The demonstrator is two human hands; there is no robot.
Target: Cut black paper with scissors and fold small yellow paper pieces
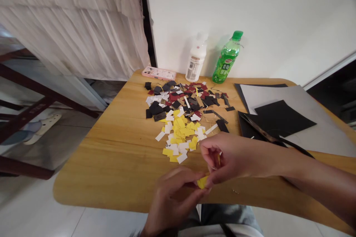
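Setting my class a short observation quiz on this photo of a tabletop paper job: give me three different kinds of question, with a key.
1. What do the left hand and right hand pinch between them?
2. True or false: the scissors lie to the right of the paper scraps.
3. Which stands further right, the white plastic bottle or the green bottle?

Key: 1. A yellow paper piece. 2. True. 3. The green bottle.

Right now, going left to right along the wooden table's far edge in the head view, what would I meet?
Pink rectangular phone, white plastic bottle, green plastic drink bottle, pale grey sheet of card.
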